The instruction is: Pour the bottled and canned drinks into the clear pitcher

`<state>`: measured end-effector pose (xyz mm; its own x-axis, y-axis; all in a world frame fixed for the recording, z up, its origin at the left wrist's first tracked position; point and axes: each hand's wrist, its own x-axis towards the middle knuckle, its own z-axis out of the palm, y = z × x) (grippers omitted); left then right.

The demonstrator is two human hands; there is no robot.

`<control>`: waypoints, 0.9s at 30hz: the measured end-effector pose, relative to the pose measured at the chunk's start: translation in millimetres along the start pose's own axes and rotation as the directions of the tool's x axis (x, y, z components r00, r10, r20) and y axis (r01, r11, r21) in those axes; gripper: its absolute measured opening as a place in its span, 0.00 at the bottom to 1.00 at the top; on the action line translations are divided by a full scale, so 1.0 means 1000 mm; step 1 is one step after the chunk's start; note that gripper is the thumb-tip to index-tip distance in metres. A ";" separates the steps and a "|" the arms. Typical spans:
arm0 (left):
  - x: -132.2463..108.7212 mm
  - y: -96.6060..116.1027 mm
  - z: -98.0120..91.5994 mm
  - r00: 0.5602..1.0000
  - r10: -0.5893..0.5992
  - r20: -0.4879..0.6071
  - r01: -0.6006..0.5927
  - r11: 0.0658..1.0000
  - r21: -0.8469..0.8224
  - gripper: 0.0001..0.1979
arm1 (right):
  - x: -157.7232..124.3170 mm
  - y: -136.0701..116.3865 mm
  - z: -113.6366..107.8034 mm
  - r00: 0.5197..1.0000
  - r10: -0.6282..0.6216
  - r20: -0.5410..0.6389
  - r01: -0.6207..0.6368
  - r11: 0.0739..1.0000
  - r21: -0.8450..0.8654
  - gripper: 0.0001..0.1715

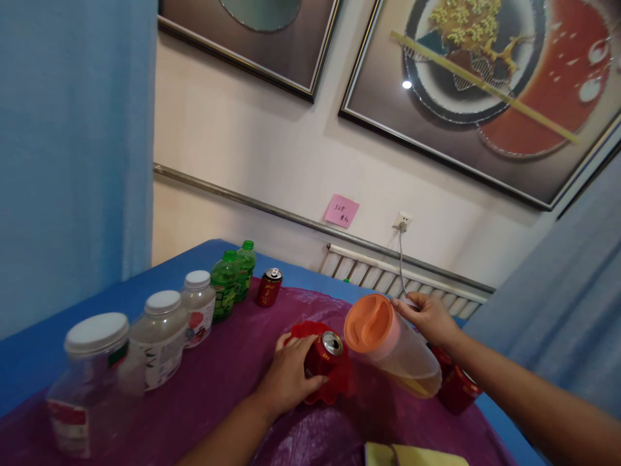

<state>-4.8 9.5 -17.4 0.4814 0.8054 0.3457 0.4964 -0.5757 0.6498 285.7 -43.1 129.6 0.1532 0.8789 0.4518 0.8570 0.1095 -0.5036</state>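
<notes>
My left hand (284, 375) is closed around a red drink can (321, 360) whose opened top faces up. Under and around that can shows a red wavy-edged dish (337, 390); whether the can rests in it I cannot tell. My right hand (431, 318) grips a clear plastic pitcher (410, 359) by its handle. The pitcher tilts with its orange lid (371, 323) toward the can, and a little yellowish liquid lies at its base. No stream of liquid is visible between the lid and the can.
Along the left stand several clear jars with white lids (162, 340), two green bottles (226, 285) and another red can (270, 287). More red cans (458, 390) sit behind the pitcher. A yellow item (412, 455) lies at the near edge of the purple-covered table (213, 401).
</notes>
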 end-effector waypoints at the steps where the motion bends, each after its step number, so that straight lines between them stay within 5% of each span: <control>1: 0.000 0.001 -0.001 1.000 -0.002 0.004 0.002 1.000 0.001 0.37 | 0.000 0.000 0.000 1.000 0.000 0.005 0.000 1.000 0.006 0.33; 27: -0.001 0.000 0.001 1.000 0.019 -0.004 -0.019 1.000 -0.014 0.38 | -0.002 -0.002 0.000 1.000 0.013 0.021 -0.014 0.999 0.030 0.33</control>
<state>-4.8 8.4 -18.6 0.4875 0.7951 0.3607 0.4773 -0.5886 0.6525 283.4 -44.8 129.9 0.1544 0.8897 0.4296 0.8397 0.1110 -0.5316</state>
